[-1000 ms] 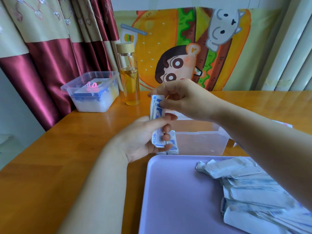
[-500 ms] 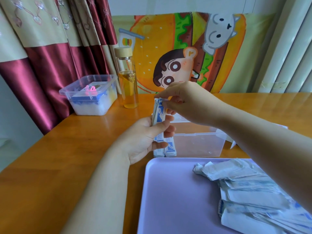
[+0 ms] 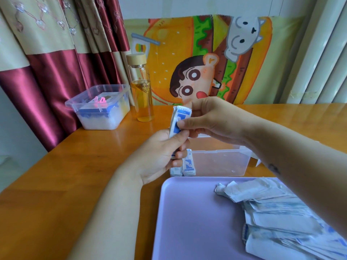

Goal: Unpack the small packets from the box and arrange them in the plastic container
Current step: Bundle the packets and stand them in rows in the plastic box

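Head view: the only camera; it looks down over both forearms at the table.
Packets [image 3: 180,121]: a small blue-and-white stack held upright between the two hands, above the left end of the container, probably being squared up so it will slot in on edge.
Left hand [image 3: 159,156]: fingers curled round the lower half of the stack, steadying it from below.
Right hand [image 3: 212,119]: thumb and fingertips pinch the stack's top edge, likely to align it or peel off a few.
Container [image 3: 221,160]: clear, open, just beyond the tray; two packets [image 3: 187,165] stand upright against its left wall and the rest looks bare, so the arranging seems barely begun.
Tray [image 3: 187,212]: lilac, nearest the person; a loose pile [image 3: 281,212] of packets lies on its right side, within reach as the supply.
Box: cannot tell; only a white scrap shows behind the right forearm.
Table [image 3: 56,166]: glossy orange wood; a lidded tub [image 3: 99,107] and a bottle [image 3: 140,91] of amber liquid stand at the back left, well apart from the work.
Room: maroon-and-beige curtain [image 3: 47,72] at left, cartoon burger cloth [image 3: 206,62] behind, pale slats at right.
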